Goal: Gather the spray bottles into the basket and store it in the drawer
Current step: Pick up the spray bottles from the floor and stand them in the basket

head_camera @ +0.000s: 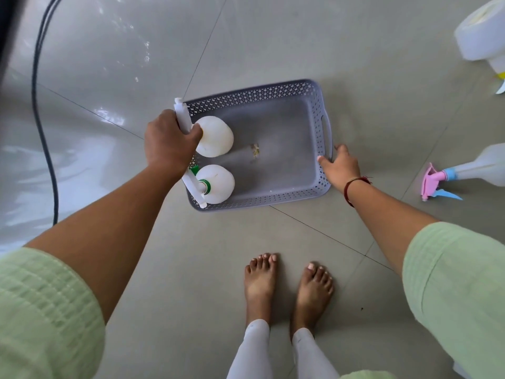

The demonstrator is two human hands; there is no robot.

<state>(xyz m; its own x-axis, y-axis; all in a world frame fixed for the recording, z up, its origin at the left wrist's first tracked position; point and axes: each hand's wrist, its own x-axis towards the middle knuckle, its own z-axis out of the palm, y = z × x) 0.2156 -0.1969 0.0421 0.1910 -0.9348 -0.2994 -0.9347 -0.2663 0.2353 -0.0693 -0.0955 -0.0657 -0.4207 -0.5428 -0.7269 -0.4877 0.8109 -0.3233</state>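
Observation:
A grey perforated basket (pixel 273 90) sits on the tiled floor. My left hand (pixel 168 143) grips the white trigger head of a white spray bottle (pixel 216 136) standing at the basket's left end. A second white bottle with a green collar (pixel 218 183) stands just in front of it inside the basket. My right hand (pixel 340 164) rests on the basket's right rim near the handle, fingers loosely bent. A clear bottle with a pink and blue trigger (pixel 464 173) lies on the floor to the right. Another white bottle (pixel 483 36) lies at the top right, partly cut off.
A dark cable (pixel 41 119) runs down the floor on the left. My bare feet (pixel 287 283) stand just in front of the basket. A small scrap (pixel 255 151) lies on the basket's bottom.

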